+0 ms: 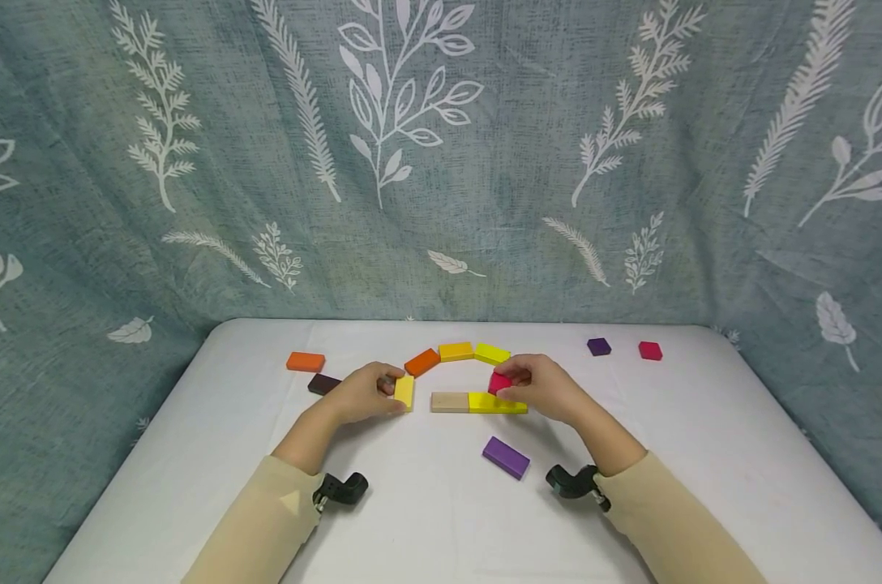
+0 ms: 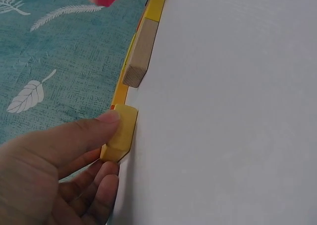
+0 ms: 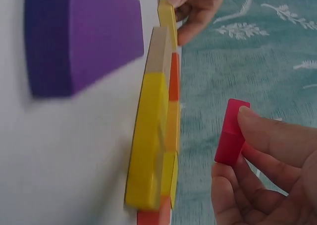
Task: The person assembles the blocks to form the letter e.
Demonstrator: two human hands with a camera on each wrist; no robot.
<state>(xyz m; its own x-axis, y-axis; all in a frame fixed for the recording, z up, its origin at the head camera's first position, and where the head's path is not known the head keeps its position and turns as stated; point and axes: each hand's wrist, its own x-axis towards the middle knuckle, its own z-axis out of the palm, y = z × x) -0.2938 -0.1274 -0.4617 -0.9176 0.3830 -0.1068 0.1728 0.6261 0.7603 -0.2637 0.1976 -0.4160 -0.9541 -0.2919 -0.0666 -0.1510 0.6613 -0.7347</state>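
Observation:
My left hand (image 1: 368, 392) pinches a yellow block (image 1: 404, 392) between thumb and fingers at the left end of an arc of blocks. In the left wrist view the thumb lies on this block's face. My right hand (image 1: 541, 384) holds a red block (image 3: 232, 132) by thumb and fingertips, raised above the table. Below it, a bare wood block (image 1: 450, 402) and a bright yellow block (image 1: 488, 403) lie end to end. The arc behind them has an orange block (image 1: 422, 362), a yellow-orange block (image 1: 456, 352) and a bright yellow one (image 1: 492, 353).
A purple block (image 1: 506, 457) lies nearer the front. At the left are an orange block (image 1: 306, 362) and a dark brown block (image 1: 323, 384), partly behind the left hand. A dark purple block (image 1: 598, 347) and a red block (image 1: 650, 351) sit at the back right of the white table (image 1: 412, 519).

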